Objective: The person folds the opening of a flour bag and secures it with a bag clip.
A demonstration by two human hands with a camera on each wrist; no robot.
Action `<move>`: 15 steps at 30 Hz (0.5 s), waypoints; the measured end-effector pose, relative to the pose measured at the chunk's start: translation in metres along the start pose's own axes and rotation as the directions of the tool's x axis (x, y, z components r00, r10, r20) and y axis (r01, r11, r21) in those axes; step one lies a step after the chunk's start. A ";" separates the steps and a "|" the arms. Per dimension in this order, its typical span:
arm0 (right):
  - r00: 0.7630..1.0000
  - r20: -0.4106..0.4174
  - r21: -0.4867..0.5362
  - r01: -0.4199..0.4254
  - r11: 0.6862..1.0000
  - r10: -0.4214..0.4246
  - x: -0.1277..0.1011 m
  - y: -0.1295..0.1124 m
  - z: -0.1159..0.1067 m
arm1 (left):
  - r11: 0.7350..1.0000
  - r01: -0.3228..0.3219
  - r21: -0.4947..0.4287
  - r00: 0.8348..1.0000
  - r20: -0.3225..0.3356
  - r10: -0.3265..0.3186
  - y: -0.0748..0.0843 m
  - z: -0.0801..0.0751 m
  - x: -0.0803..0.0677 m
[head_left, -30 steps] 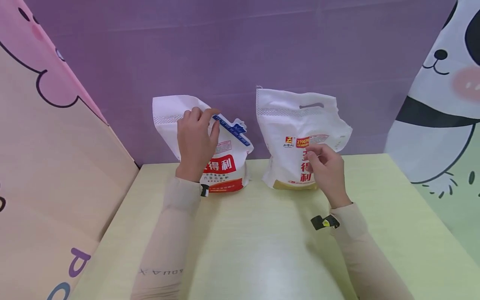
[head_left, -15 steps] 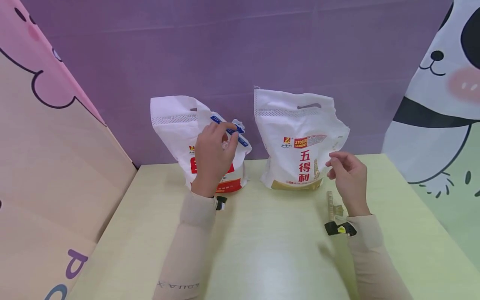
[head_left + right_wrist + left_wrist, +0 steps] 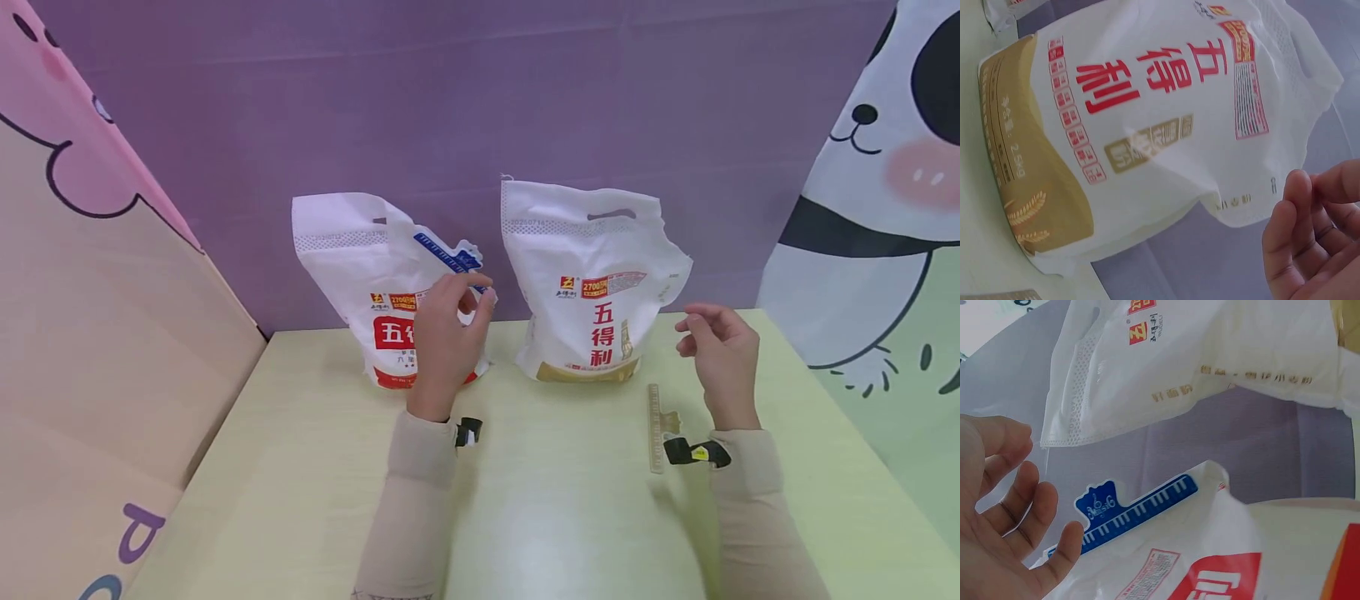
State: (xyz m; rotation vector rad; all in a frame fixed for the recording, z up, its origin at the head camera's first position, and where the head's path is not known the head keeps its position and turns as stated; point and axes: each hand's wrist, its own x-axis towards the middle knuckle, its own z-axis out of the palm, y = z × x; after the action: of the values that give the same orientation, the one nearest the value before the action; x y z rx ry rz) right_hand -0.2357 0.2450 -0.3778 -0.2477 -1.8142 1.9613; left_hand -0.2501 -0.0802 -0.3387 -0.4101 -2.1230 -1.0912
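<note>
- My left hand (image 3: 447, 337) hangs loose and holds nothing, fingertips just off the blue clip (image 3: 448, 252).
- That clip runs slantwise across the folded top of the red-label bag (image 3: 352, 275), its outer end dropping toward the gold-label bag (image 3: 592, 250); piano keys printed on it.
- My right hand (image 3: 718, 346) is relaxed and empty, right of the gold-label bag.
- A yellowish clip (image 3: 655, 417) lies on the table (image 3: 300, 467), pointing away from me, in front of that bag.

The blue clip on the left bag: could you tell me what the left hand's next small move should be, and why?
Probably close the left hand on the blue clip for a firm grip. The fingers hover open just beside it, and it sits clamped across the folded top of the left bag.
</note>
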 end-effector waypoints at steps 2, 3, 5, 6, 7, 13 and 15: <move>1.000 -0.003 0.017 -0.014 1.000 0.014 0.004 0.001 -0.004 | 1.000 0.021 -0.007 1.000 0.005 -0.021 -0.001 0.003 -0.003; 1.000 -0.002 0.025 -0.019 0.999 0.019 0.005 0.001 -0.005 | 1.000 0.028 -0.009 1.000 0.006 -0.028 -0.001 0.004 -0.005; 1.000 0.004 0.040 -0.030 0.999 0.030 0.008 0.001 -0.007 | 0.999 0.039 -0.008 0.999 0.005 -0.039 -0.001 0.006 -0.006; 0.999 0.006 0.049 -0.036 0.998 0.036 0.009 0.002 -0.008 | 0.999 0.042 -0.009 0.999 0.005 -0.042 -0.001 0.006 -0.007; 0.999 0.007 0.055 -0.036 0.998 0.036 0.011 0.002 -0.008 | 0.999 0.043 -0.013 0.999 0.004 -0.043 0.000 0.007 -0.007; 0.999 0.006 0.092 -0.047 0.995 0.046 0.022 0.003 -0.013 | 0.998 0.035 -0.046 0.998 0.062 -0.032 0.005 0.017 -0.011; 0.999 0.005 0.120 -0.045 0.992 0.045 0.026 0.003 -0.012 | 0.998 0.031 -0.053 0.996 0.081 -0.027 0.007 0.021 -0.013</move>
State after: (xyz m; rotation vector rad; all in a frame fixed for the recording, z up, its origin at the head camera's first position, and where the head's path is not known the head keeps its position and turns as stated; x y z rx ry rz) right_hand -0.2541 0.2676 -0.3774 -0.2502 -1.6977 2.0939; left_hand -0.2468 -0.0585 -0.3522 -0.4566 -2.1793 -1.1686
